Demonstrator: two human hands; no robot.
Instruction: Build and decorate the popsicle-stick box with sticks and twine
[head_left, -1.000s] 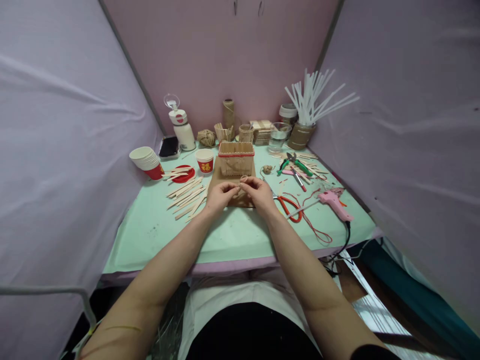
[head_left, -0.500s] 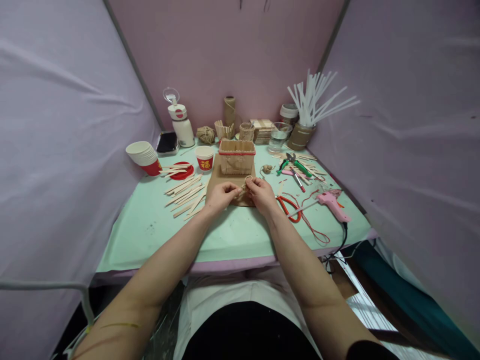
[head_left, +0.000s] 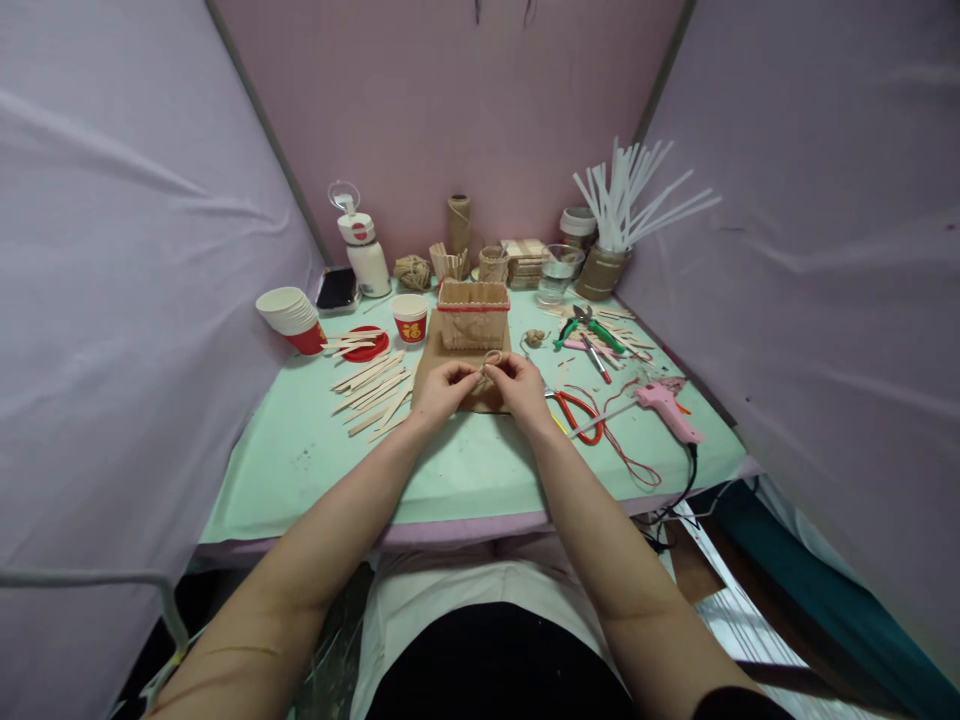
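My left hand (head_left: 441, 389) and my right hand (head_left: 519, 387) meet over a brown cardboard sheet (head_left: 429, 368) on the mint-green table (head_left: 465, 470). Both pinch a short piece of jute twine (head_left: 489, 360) that forms a small loop between the fingertips. Just behind the hands stands a small box of wooden sticks (head_left: 473, 313) with a red cord round its rim.
Loose wooden sticks (head_left: 373, 385) lie to the left, near paper cups (head_left: 292, 319) and a red lid (head_left: 365, 347). On the right are red scissors (head_left: 575, 411), green pliers (head_left: 590, 330), red cord (head_left: 628, 455) and a pink glue gun (head_left: 667, 407). A bottle, twine rolls, jars and white sticks (head_left: 630, 195) line the back.
The hands have stayed together over the cardboard, working the twine; the loop sits a little higher between the fingers than before. The view shifted slightly.
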